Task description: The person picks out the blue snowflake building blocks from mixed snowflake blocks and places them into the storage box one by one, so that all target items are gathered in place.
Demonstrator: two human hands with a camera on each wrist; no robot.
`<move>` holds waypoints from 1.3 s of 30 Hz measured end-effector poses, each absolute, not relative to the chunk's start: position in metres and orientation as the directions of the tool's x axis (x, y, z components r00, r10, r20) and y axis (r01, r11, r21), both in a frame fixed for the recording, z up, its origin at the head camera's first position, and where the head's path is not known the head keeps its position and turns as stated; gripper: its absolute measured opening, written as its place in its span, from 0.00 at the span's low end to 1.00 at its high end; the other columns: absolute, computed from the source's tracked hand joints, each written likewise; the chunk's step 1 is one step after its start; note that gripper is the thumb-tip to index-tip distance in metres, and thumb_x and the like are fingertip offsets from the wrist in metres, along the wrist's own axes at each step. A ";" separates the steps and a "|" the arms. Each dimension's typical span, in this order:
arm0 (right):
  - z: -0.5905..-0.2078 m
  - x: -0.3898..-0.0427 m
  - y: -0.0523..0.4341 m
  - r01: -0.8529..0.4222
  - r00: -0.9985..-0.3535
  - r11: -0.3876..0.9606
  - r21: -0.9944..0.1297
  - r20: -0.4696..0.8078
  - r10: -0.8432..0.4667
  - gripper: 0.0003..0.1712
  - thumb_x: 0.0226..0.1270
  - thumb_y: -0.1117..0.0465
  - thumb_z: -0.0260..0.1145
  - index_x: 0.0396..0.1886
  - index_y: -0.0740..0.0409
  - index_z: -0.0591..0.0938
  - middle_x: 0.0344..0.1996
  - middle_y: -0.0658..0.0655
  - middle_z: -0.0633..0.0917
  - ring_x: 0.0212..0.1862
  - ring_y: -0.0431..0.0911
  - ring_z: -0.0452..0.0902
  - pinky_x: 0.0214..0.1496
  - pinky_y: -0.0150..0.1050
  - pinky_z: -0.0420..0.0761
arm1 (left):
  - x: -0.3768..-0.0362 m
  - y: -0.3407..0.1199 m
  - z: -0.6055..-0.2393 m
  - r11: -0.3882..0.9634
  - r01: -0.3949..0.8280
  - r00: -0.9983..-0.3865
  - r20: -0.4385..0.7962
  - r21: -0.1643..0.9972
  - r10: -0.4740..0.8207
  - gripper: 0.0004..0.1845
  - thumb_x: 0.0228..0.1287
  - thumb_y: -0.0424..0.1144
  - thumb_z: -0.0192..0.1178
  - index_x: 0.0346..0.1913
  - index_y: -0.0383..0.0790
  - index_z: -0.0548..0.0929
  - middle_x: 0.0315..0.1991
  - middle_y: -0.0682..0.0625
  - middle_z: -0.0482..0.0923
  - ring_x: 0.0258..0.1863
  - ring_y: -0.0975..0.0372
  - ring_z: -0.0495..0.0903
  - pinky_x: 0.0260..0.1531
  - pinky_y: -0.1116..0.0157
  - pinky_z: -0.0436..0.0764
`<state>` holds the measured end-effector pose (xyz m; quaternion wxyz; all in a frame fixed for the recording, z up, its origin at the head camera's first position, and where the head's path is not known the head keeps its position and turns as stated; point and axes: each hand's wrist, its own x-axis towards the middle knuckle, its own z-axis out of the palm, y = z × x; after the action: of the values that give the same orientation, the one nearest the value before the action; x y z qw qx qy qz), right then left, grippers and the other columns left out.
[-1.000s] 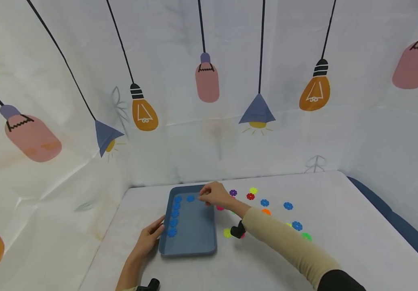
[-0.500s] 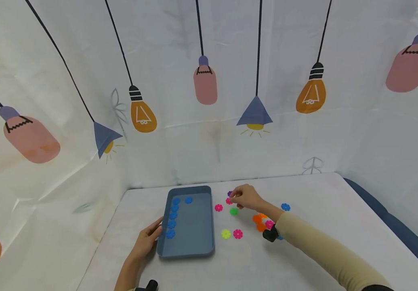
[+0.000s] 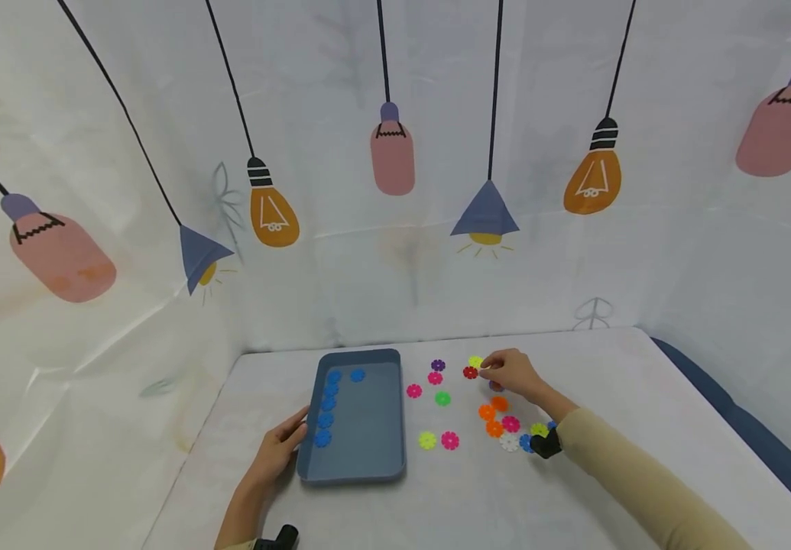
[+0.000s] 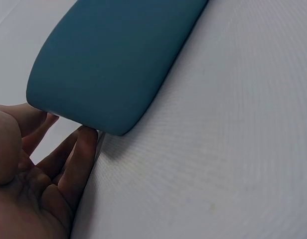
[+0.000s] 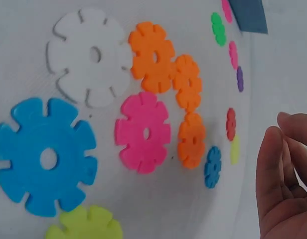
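The person's left hand (image 3: 278, 452) rests at the near left corner of a blue tray (image 3: 367, 458) on the white table (image 3: 615, 382). In the left wrist view the fingers (image 4: 81, 154) lie nearly straight and loose, their tips touching the tray's outer wall (image 4: 113, 64) without curling round it. Inside the tray, six blue flower-shaped discs (image 3: 327, 419) lie flat: five in a column along the left wall and one beside the top of the column, at the far end.

The right hand (image 3: 513, 372) is out over the scattered discs to the right of the tray, well apart from it. Its fingertips sit just beside a red disc (image 3: 470, 373) and a yellow-green disc (image 3: 475, 361), and a small blue disc (image 3: 496, 386) lies directly under the palm (in the head view only its edge peeks out). In the right wrist view the fingers (image 5: 273, 174) are loosely curved and held close together, with nothing between them; whether a fingertip actually touches any disc cannot be told.

Nearer the person lie the other loose pieces: orange discs (image 5: 153, 56) overlapping one another, a pink disc (image 5: 142, 132), a white disc (image 5: 88, 56) and a larger-looking blue disc (image 5: 44, 157). A green disc (image 3: 442, 398), a purple disc (image 3: 438, 365) and more pink ones lie between this cluster and the tray.
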<state>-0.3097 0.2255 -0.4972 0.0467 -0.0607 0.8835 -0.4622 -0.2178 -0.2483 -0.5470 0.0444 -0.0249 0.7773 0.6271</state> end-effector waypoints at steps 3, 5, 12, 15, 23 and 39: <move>-0.506 -0.309 0.235 -0.034 -0.992 0.575 -0.817 -0.044 -0.121 0.12 0.63 0.62 0.69 0.42 0.67 0.84 0.25 0.59 0.82 0.24 0.49 0.77 0.30 0.36 0.81 | -0.216 -0.250 -0.547 0.217 -0.096 -0.995 -0.101 0.971 0.009 0.26 0.73 0.40 0.56 0.70 0.39 0.69 0.67 0.34 0.65 0.66 0.43 0.65 0.58 0.46 0.71; -0.511 -0.308 0.240 -0.013 -0.994 0.590 -0.807 -0.053 -0.095 0.13 0.62 0.62 0.70 0.42 0.67 0.84 0.25 0.58 0.82 0.24 0.47 0.76 0.29 0.36 0.81 | -0.216 -0.250 -0.547 0.227 -0.100 -0.995 -0.104 0.969 0.005 0.26 0.73 0.39 0.55 0.70 0.39 0.69 0.68 0.34 0.65 0.66 0.43 0.64 0.59 0.46 0.70; -0.523 -0.304 0.256 0.054 -0.993 0.626 -0.778 -0.105 -0.045 0.17 0.59 0.60 0.73 0.45 0.66 0.84 0.26 0.54 0.81 0.25 0.47 0.75 0.30 0.36 0.79 | -0.215 -0.250 -0.546 0.231 -0.108 -0.994 -0.113 0.967 0.009 0.25 0.73 0.38 0.55 0.70 0.39 0.69 0.67 0.35 0.65 0.66 0.44 0.65 0.59 0.47 0.71; -0.524 -0.304 0.260 0.061 -0.992 0.627 -0.776 -0.118 -0.049 0.19 0.59 0.58 0.74 0.47 0.64 0.83 0.27 0.55 0.81 0.26 0.48 0.75 0.31 0.36 0.78 | -0.216 -0.249 -0.544 0.230 -0.097 -0.995 -0.100 0.968 0.003 0.25 0.72 0.38 0.56 0.70 0.39 0.69 0.67 0.35 0.66 0.66 0.44 0.65 0.58 0.48 0.72; -0.526 -0.304 0.261 0.083 -0.988 0.645 -0.760 -0.146 -0.045 0.22 0.57 0.58 0.75 0.50 0.62 0.83 0.31 0.55 0.81 0.29 0.48 0.75 0.33 0.36 0.79 | -0.218 -0.247 -0.544 0.264 -0.100 -0.995 -0.103 0.959 -0.005 0.26 0.73 0.39 0.56 0.70 0.40 0.69 0.67 0.34 0.65 0.66 0.44 0.64 0.58 0.48 0.71; -0.532 -0.309 0.260 0.089 -0.983 0.679 -0.729 -0.173 -0.056 0.26 0.56 0.57 0.75 0.54 0.60 0.83 0.34 0.56 0.79 0.34 0.49 0.72 0.35 0.36 0.78 | -0.219 -0.247 -0.545 0.236 -0.094 -0.995 -0.097 0.967 0.000 0.25 0.73 0.37 0.55 0.70 0.39 0.69 0.67 0.35 0.67 0.66 0.45 0.65 0.60 0.46 0.69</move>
<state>-0.3087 0.2596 -0.5317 0.0907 0.0092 0.9117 -0.4006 -0.2193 -0.2465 -0.5450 0.0381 -0.0302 0.7854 0.6171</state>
